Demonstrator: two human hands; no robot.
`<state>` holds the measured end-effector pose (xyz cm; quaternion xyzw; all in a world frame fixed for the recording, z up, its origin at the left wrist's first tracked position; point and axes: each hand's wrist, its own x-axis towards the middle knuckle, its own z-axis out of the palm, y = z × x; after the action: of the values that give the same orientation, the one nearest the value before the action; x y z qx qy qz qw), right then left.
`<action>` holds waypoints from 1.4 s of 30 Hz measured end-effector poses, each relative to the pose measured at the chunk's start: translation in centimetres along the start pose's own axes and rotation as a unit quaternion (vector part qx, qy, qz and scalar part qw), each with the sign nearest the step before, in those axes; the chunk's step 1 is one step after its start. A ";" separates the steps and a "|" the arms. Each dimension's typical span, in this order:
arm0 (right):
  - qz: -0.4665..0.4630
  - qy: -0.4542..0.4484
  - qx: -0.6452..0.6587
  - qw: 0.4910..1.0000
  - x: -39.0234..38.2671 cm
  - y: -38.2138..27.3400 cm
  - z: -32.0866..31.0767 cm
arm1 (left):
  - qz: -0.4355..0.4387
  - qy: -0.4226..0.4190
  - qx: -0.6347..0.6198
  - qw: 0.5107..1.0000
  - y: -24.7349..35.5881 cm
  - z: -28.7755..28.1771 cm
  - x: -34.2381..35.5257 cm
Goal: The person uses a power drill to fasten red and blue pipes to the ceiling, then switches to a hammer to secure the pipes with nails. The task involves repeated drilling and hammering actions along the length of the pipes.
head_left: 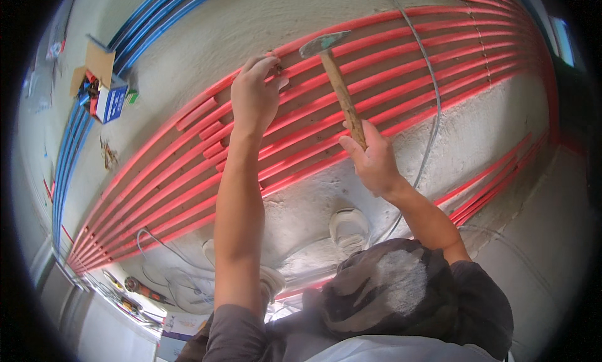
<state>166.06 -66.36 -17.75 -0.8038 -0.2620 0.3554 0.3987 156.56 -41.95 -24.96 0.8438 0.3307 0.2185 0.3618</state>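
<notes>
My right hand (374,158) is wrapped round the lower end of a hammer's (339,89) wooden handle. The hammer's worn metal head is raised above the far red conduits, a short way right of my left hand. My left hand (257,92) is closed in a pinch at the far edge of the row of long red conduits (376,64). A tiny dark bit shows at its fingertips, too small to name. Near my left forearm, several of the conduits meet at short, thicker red sleeves (212,130).
Blue conduits (74,133) run along the left, beside an opened blue-and-white box (111,101) of small parts. A grey cable (433,79) crosses the red conduits at right. A power tool (145,289) lies at lower left. My shoe (349,229) is near the conduits.
</notes>
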 end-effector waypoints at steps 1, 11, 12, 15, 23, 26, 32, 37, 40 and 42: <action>0.000 0.002 0.005 1.000 -0.2 0.4 0.0 | 0.026 0.011 0.029 0.999 0.3 0.1 -0.3; 0.007 -0.024 0.019 1.000 -0.5 0.9 0.2 | -0.118 0.000 -0.150 0.982 0.3 0.1 -0.3; 0.005 -0.027 0.019 0.999 -0.4 0.9 0.3 | -0.109 -0.002 -0.146 0.983 0.4 0.0 -0.3; 0.006 -0.035 0.014 0.999 -0.2 0.8 0.4 | -0.101 -0.018 -0.098 0.990 1.1 -0.5 0.0; 0.021 -0.049 0.018 0.998 0.3 0.1 0.3 | -0.058 -0.032 -0.047 0.997 0.9 0.1 0.2; 0.005 -0.048 0.022 0.999 0.6 -0.3 0.2 | -0.067 -0.063 -0.018 0.996 1.6 -0.5 0.7; -0.058 -0.057 -0.031 0.996 1.9 -3.1 -1.2 | -0.090 -0.082 -0.017 0.992 1.1 -1.0 1.3; -0.110 -0.056 -0.052 0.991 1.8 -3.5 -2.1 | -0.153 -0.067 -0.135 0.977 -0.4 -0.8 0.6; -0.092 -0.060 -0.049 0.993 1.5 -2.7 -1.9 | -0.203 -0.090 -0.238 0.946 -0.5 -1.7 0.9; -0.070 -0.050 -0.033 0.996 1.2 -2.1 -1.8 | -0.220 -0.106 -0.276 0.930 -0.7 -1.9 1.5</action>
<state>167.94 -65.22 -15.69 -0.7775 -0.3483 0.3576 0.3825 156.13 -39.60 -24.11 0.6352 0.3944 0.1254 0.6521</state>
